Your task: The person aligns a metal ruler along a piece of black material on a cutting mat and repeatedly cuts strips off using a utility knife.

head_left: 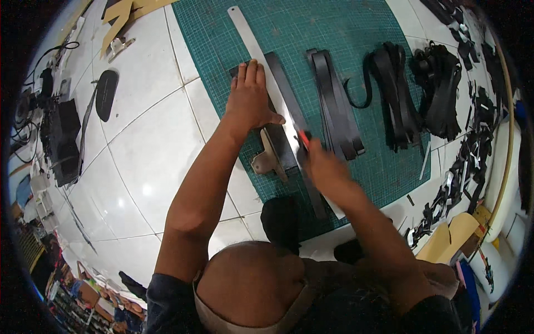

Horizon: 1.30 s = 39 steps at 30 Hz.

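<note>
A long steel ruler (245, 30) lies slantwise across black sheet material (281, 142) on a green cutting mat (211, 28). My left hand (248, 100) presses down with fingers stretched flat, touching the black material and the ruler's left edge. My right hand (329, 171), blurred by motion, is closed on a red utility knife (304, 139) at the ruler's right edge. The knife's tip cannot be made out. Along that edge runs a narrow black strip (285, 83). A metal bulldog clip (268, 158) grips the material just below my left hand.
To the right on the mat lie a bundle of flat black strips (336, 106) and a looser black bundle (395, 94); another bundle (439, 92) overlaps its edge. Black scraps (459, 172) litter the far right. A second clip (119, 47) and a dark oval piece (106, 94) rest on the tiles.
</note>
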Each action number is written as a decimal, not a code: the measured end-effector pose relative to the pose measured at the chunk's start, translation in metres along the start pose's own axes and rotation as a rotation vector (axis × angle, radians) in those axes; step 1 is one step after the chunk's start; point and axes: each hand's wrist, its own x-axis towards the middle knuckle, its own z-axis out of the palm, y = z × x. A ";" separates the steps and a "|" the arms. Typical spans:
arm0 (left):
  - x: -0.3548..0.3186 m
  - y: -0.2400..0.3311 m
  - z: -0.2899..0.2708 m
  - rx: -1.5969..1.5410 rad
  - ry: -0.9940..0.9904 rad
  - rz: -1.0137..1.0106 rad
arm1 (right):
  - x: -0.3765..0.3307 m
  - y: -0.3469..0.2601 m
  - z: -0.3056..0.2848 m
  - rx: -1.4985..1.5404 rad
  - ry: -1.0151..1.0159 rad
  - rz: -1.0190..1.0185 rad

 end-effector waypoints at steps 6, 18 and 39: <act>0.002 0.006 0.004 -0.012 0.038 -0.003 | -0.100 0.054 0.022 -0.090 -0.188 0.192; 0.006 0.007 0.008 -0.028 0.060 0.047 | 0.059 -0.006 0.009 0.226 0.739 -0.342; 0.003 0.002 0.004 -0.044 0.005 0.006 | 0.070 -0.028 0.015 0.185 0.688 -0.087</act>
